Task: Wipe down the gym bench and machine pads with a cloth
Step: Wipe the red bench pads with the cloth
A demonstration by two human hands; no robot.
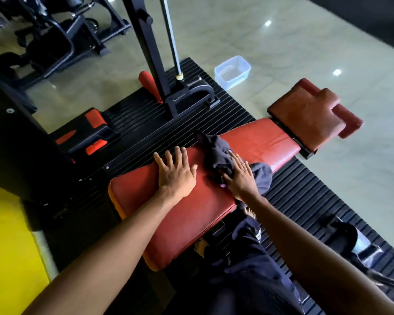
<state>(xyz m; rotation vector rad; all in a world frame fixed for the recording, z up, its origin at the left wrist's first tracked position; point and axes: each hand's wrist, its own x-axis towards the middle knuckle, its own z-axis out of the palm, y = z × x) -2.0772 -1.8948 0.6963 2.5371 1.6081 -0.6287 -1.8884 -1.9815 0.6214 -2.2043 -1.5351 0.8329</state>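
1. Red, vinyl-covered padded bench (191, 201) runs from the lower centre of the head view up toward the right. Its skin is creased and glossy, with an orange edge at the near end.
2. A dark navy crumpled cloth (216, 151) lies on the bench at mid-frame, one end bunched toward the top and the other drooping over the right edge.
3. The right hand (239, 178) lies flat on the cloth, fingers straight, pressing it to the pad and not clutching it.
4. The left hand (176, 173) rests just beside it, palm down and fingers spread on bare vinyl, holding nothing.
5. The cloth looks light and limp and will probably fold and slip under a flat palm. Gathering its bunched middle should give better control.
6. The pad looks firm but yielding and smooth, so the cloth should slide easily.
7. A second brownish-red notched pad (305, 117) sits at the right, beyond the bench's far end.
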